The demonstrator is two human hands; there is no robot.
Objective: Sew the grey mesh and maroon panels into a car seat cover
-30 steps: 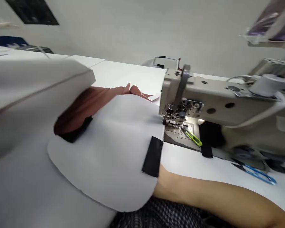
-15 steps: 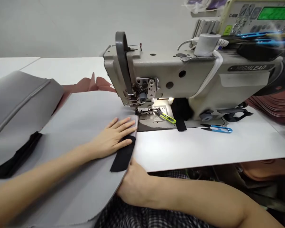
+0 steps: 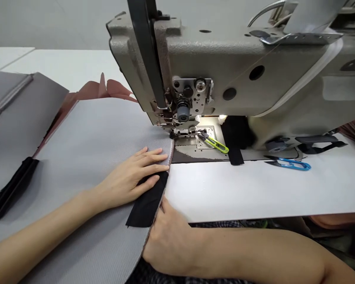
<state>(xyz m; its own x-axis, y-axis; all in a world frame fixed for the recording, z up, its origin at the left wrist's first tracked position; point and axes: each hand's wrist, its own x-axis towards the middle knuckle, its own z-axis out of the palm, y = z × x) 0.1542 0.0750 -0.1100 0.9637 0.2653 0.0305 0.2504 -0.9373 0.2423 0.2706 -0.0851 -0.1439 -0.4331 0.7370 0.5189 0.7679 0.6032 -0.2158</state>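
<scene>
My left hand (image 3: 132, 175) lies flat with fingers stretched out on a large grey fabric panel (image 3: 91, 150), fingertips near its right edge and just before the presser foot (image 3: 181, 133) of the sewing machine (image 3: 239, 71). A black strap (image 3: 147, 199) is laid across the panel's edge under that hand. My right hand (image 3: 168, 236) grips the panel's edge from below beside the strap, thumb on top, fingers hidden underneath.
Green thread snips (image 3: 214, 142) lie on the machine bed, blue snips (image 3: 289, 163) on the white table (image 3: 254, 189) to the right. A black strip (image 3: 235, 152) hangs over the bed. Reddish-brown fabric (image 3: 106, 88) and another grey piece (image 3: 14, 118) sit at the left.
The view has swung from the left onto the machine and closed in. My left hand came down flat on the grey panel; the panel's edge now sits by the presser foot.
</scene>
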